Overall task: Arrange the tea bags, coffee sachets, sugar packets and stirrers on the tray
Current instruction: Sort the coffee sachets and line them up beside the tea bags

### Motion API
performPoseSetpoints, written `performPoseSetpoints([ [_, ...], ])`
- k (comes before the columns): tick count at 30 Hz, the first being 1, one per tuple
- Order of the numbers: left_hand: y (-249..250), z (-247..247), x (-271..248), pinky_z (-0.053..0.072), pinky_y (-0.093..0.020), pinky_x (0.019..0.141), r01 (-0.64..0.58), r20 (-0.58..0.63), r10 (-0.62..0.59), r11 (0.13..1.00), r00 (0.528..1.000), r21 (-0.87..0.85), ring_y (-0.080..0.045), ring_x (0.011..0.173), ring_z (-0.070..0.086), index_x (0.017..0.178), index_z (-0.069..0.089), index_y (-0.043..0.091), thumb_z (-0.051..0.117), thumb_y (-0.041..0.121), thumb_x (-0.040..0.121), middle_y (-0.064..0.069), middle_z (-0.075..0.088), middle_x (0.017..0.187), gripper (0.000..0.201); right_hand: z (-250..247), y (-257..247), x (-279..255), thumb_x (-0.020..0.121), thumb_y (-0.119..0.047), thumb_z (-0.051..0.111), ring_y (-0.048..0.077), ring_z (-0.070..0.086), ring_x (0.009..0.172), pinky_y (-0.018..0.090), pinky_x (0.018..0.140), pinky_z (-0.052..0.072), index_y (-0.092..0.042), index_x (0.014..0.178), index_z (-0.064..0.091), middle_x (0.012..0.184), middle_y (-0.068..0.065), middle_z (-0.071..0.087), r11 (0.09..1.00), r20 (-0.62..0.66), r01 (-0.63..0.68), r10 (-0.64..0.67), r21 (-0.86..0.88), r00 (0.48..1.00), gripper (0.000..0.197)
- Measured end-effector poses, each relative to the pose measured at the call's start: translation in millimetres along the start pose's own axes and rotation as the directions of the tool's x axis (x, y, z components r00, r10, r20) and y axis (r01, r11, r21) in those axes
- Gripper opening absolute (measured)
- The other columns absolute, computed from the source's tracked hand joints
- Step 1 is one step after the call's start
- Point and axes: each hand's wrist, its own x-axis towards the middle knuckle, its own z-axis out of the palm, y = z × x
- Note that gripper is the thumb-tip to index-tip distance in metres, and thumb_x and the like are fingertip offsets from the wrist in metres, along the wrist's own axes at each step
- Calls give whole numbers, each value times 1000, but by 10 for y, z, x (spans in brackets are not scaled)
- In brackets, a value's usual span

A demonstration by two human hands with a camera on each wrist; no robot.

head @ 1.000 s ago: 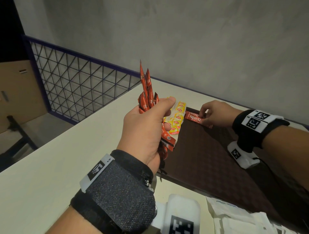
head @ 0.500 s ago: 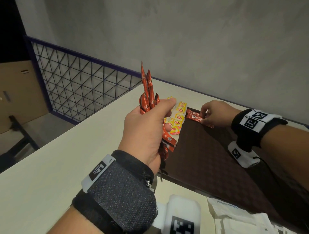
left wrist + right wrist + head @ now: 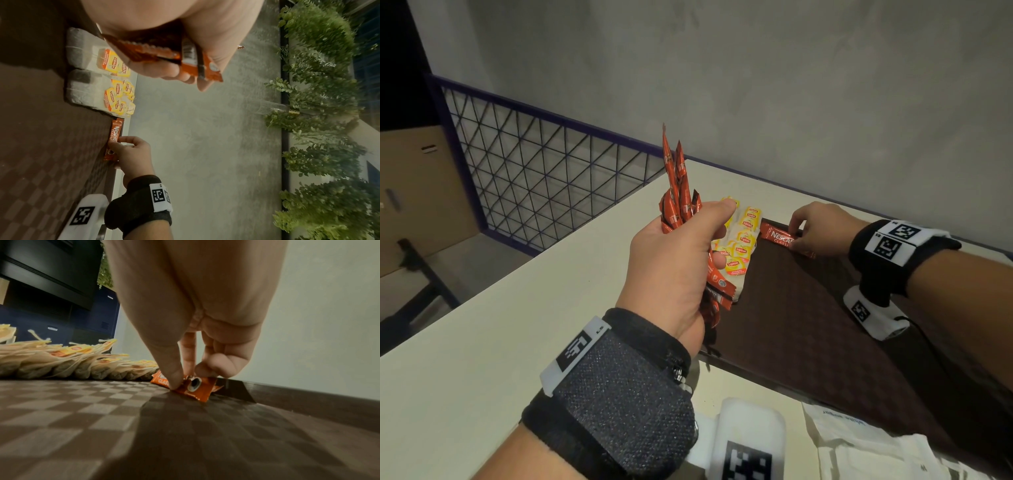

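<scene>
Two hands are busy over a dark brown tray (image 3: 808,325) with a checkered weave, which lies on a pale bench (image 3: 482,325) against a grey wall. The left hand (image 3: 674,267) is raised above the tray's near-left edge, its grip closed round a bunch of red coffee sachets (image 3: 678,192); their long ends fan upward out of the fist and shorter ends hang below it. The left wrist view shows the same bundle (image 3: 185,55) clamped between palm and curled fingers.

Along the tray's left side lies a row of tea bags (image 3: 739,246) with yellow Lipton tags, overlapping one another like shingles; from the right wrist view they form a low heap (image 3: 61,363) on the tray floor.

At the tray's far corner the right hand (image 3: 822,229) reaches down to a single red Nescafé sachet (image 3: 779,236). Its grip is pinched on that sachet: the thumb presses the near edge, the other fingertips (image 3: 207,368) sit on the far edge, and the sachet (image 3: 197,387) lies flat on the tray floor, close to the far rim and just beside the end of the tea-bag row.

Both wrists wear black bands with white coded markers. Near the bottom edge of the head view some white paper packets (image 3: 876,448) lie on the bench beside the tray; I cannot tell what they hold.
</scene>
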Motion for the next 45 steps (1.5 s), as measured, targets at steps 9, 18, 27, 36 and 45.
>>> performPoseSetpoints([
  [9,7,12,-7,37,-19,35,-10,-5,10,1000,1000,2,-8,42,53,79,65,21,83,26,84,4,66,71,19,-86,-9,-52,85,-33,81,11,64,74,27,61,43,-20,105,67,88,1,70,982,-36,-16,24,188,999,28],
  [18,14,17,-23,37,-19,36,-6,3,6,1000,1000,-18,-6,43,52,76,67,21,84,25,83,5,65,66,19,-125,164,-236,80,-28,87,20,68,75,26,52,53,-11,112,57,97,13,68,855,237,-289,203,429,950,47],
  [27,7,15,-17,38,-18,36,-11,3,11,1000,1000,-11,-7,41,55,78,67,20,83,25,84,6,66,64,18,-85,31,-161,81,-15,86,20,66,68,19,43,50,-7,115,58,98,13,65,866,219,-271,193,420,956,45],
  [36,7,14,-14,37,-18,36,-11,8,11,1000,1000,-8,-7,42,53,78,65,21,83,25,84,5,65,66,20,-91,5,-148,81,-16,85,19,71,67,18,46,50,-10,112,63,90,8,68,874,195,-272,208,403,958,39],
  [45,8,19,-24,37,-19,35,-7,0,7,1000,1000,-14,-7,41,53,77,66,20,84,24,84,5,65,66,19,-128,-18,-180,80,-13,86,20,72,72,22,51,52,-11,109,64,91,10,71,869,175,-301,250,393,952,37],
])
